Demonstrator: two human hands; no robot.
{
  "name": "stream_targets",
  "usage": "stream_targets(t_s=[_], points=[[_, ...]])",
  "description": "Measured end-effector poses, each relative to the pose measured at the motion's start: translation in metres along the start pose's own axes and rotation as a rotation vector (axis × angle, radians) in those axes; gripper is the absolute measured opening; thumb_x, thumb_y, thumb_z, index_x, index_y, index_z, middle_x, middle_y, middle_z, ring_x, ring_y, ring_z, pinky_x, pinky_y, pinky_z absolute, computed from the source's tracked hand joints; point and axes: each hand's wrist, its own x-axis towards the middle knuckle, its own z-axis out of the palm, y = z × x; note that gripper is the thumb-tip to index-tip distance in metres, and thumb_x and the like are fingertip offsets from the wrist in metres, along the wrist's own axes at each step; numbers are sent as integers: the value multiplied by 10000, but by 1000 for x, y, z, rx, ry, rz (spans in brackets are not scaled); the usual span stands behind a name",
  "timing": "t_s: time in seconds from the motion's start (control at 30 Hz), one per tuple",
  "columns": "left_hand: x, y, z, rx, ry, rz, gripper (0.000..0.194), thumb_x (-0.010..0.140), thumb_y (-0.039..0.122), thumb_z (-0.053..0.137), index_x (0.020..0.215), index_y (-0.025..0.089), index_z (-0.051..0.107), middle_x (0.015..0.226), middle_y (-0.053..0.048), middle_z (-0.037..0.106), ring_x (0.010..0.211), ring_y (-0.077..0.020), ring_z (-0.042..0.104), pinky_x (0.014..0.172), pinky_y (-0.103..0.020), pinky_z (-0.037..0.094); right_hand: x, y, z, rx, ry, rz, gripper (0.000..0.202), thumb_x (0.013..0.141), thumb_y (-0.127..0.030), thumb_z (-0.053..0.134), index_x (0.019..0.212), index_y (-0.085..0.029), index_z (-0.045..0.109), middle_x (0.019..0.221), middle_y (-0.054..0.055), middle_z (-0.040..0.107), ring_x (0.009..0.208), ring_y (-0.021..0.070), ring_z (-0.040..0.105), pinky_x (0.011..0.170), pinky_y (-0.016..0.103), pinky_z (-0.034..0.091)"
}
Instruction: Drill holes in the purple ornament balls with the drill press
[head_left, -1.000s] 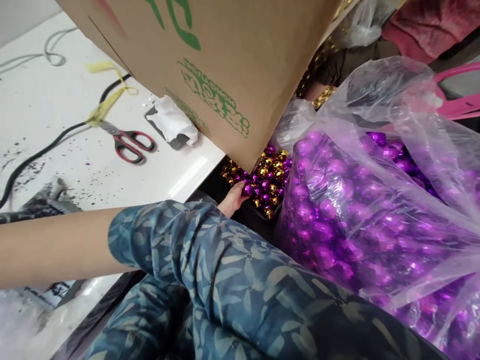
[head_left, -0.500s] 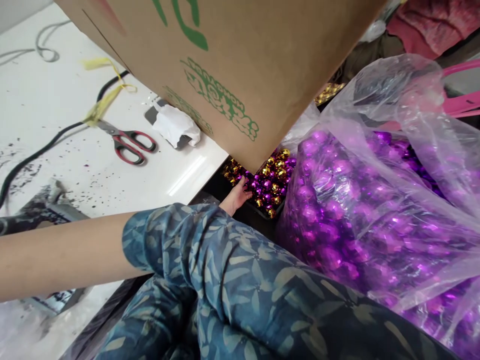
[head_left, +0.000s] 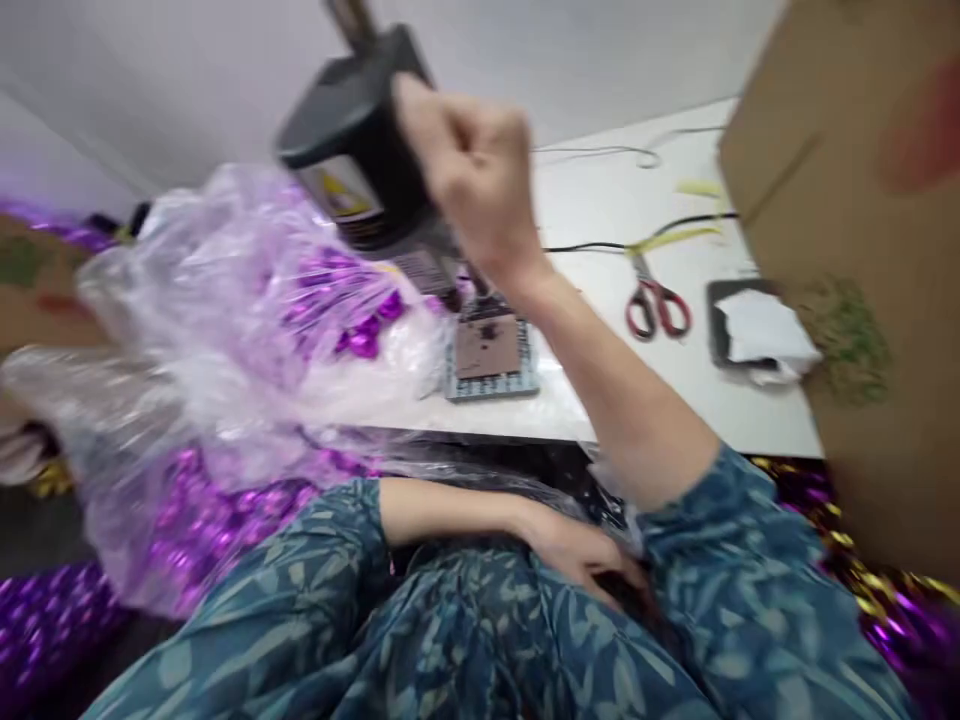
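Note:
My right hand is raised in a closed fist at the side of a black machine head with a yellow warning label. What its fingers wrap round is hidden. Below the head stands the machine's blue-grey base, with a brownish plate on top, dark specks on it. My left hand is low over my lap, under my right arm, its fingers bent downward. Blur hides the fingertips and anything in them. Gold and purple shiny balls lie to the right, beyond the table edge.
Red-handled scissors and a dark flat object under crumpled white paper lie on the white table. A large cardboard box stands at right. Clear plastic bags of purple shiny pieces spread along the left.
My view has swung left, bringing my right hand and the machine into sight. My left hand has come back from the gold and purple balls to over my lap.

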Motion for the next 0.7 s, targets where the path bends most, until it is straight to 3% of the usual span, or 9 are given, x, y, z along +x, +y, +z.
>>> stream_targets(t_s=[0.07,0.1,0.2,0.27,0.33,0.43,0.5,0.63,0.7], points=[[-73,28,-26,-72,-45,65,341,770,445,961,951,186,835,1124,-95,843,1212,-320,796,1109,-356,602,3,-2,6,-68,31,34,605,994,-260,645,520,-199,274,473,-58,261,462,30,262,485,280,262],[-112,40,-40,-88,75,75,368,786,516,949,904,192,819,1098,-115,850,1170,-316,808,1095,-391,617,2,-2,1,-61,31,25,593,999,-263,629,524,-201,279,471,-58,266,443,32,264,470,299,214],[-221,61,-88,31,872,140,469,866,658,846,800,212,714,879,-92,826,928,-271,812,963,-440,655,0,-4,-14,-82,83,-68,589,988,-234,631,473,-191,350,418,-63,298,376,26,250,450,321,135],[-275,58,-122,282,1394,-54,342,943,531,773,870,204,709,908,-101,804,940,-277,783,1005,-478,623,-1,-4,-18,-93,122,-125,600,979,-250,649,445,-182,385,389,-65,310,343,21,239,444,313,133],[-308,46,-150,559,1745,-409,139,943,322,738,928,186,716,1016,-148,792,1096,-345,756,1091,-535,562,-1,-4,-15,-87,137,-147,616,968,-334,677,443,-182,394,383,-66,326,334,18,250,442,301,145],[-326,20,-175,709,1822,-763,213,825,131,771,1035,162,751,1228,-208,747,1302,-460,680,1170,-584,495,1,-2,-9,-71,173,-164,665,939,-424,720,447,-208,330,376,-72,304,322,22,245,433,303,140],[-327,5,-181,673,1796,-715,337,761,77,804,1085,165,769,1262,-199,730,1317,-471,675,1187,-580,494,3,-1,-7,-62,207,-165,682,948,-355,722,459,-227,265,366,-82,242,303,31,207,411,315,98],[-325,-3,-178,408,1910,-150,345,817,156,825,1156,188,766,1129,-119,755,1169,-316,740,1078,-449,602,5,1,-8,-70,245,-126,631,999,-102,558,504,-239,192,379,-83,149,295,43,196,397,313,53],[-321,3,-170,109,1835,186,311,930,315,773,1224,217,743,1082,-86,771,1026,-241,768,901,-365,662,5,3,-9,-88,245,-124,621,999,-80,535,521,-241,173,387,-82,128,299,46,205,399,309,70]])
